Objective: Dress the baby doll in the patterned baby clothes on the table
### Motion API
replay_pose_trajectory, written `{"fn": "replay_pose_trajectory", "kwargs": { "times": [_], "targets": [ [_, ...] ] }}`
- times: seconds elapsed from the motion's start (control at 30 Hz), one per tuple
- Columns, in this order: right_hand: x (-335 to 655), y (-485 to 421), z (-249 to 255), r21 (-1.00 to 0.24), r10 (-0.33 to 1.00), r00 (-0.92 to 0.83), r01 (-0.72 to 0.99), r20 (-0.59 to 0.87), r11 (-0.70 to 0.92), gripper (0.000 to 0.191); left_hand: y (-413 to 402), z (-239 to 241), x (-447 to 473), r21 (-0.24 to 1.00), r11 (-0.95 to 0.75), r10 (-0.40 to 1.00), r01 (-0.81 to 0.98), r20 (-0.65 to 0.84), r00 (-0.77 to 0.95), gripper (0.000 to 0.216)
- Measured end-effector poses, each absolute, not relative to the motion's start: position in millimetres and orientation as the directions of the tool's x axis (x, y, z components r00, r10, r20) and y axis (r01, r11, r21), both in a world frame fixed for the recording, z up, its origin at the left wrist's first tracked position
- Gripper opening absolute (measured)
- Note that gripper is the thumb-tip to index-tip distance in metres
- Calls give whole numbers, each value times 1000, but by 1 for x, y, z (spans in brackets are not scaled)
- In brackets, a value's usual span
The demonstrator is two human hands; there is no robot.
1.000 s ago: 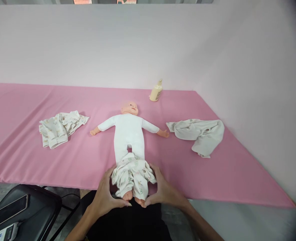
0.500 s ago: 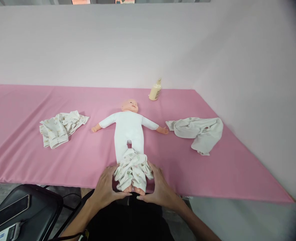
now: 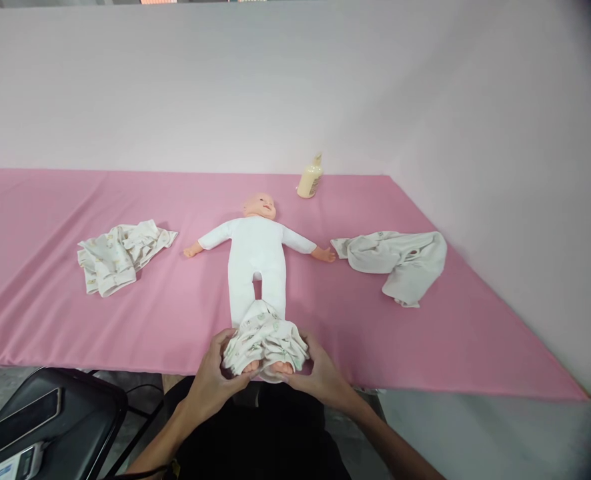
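A baby doll (image 3: 257, 248) in a white body lies on its back, arms spread and feet towards me. White patterned baby pants (image 3: 265, 337) are bunched around its lower legs, with the toes showing at the near edge. My left hand (image 3: 217, 370) grips the pants on the left side, thumb near the doll's foot. On the right side my right hand (image 3: 321, 375) grips them in the same way. Parts of the fingers are hidden behind the cloth.
A crumpled patterned garment (image 3: 120, 259) lies left on the pink sheet (image 3: 40, 280), another white garment (image 3: 400, 257) right. A pump bottle (image 3: 309, 180) stands near the wall. Below left, a black chair (image 3: 83, 423) holds a phone (image 3: 28, 420) and a white device (image 3: 18, 463).
The pants are more bunched up and wider at the doll's feet, and the toes show more. Both hands have shifted slightly, their thumbs now closer to the cloth.
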State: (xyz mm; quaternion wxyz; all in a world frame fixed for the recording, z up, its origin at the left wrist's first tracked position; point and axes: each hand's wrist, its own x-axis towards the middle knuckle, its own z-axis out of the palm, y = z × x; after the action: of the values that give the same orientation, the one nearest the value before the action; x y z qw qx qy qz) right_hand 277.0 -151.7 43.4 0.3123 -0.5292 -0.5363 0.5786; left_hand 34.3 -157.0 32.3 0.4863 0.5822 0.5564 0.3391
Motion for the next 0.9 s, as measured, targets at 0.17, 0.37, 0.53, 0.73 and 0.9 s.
{"fn": "replay_pose_trajectory", "kwargs": {
  "times": [0.17, 0.37, 0.53, 0.73, 0.9],
  "targets": [
    [274, -164, 41, -943, 938, -194, 230, -286, -240, 51, -170, 31, 38, 938, 152, 980, 310, -183, 73, 62],
    [276, -175, 28, -903, 986, -142, 428, -92, -23, 22, -174, 44, 32, 932, 221, 956, 287, -265, 125, 57],
    [272, -180, 30, -834, 981, -154, 522, 114, 179, 11, -170, 53, 23, 922, 304, 886, 238, -366, 284, 42],
    [264, -185, 34, -830, 995, -96, 551, 40, 87, 13, -170, 50, 15, 943, 234, 873, 236, -311, 376, 26],
    [259, -194, 33, -870, 992, -7, 482, -123, -105, 14, -170, 53, 15, 976, 109, 853, 188, -189, 486, 30]
  ]
}}
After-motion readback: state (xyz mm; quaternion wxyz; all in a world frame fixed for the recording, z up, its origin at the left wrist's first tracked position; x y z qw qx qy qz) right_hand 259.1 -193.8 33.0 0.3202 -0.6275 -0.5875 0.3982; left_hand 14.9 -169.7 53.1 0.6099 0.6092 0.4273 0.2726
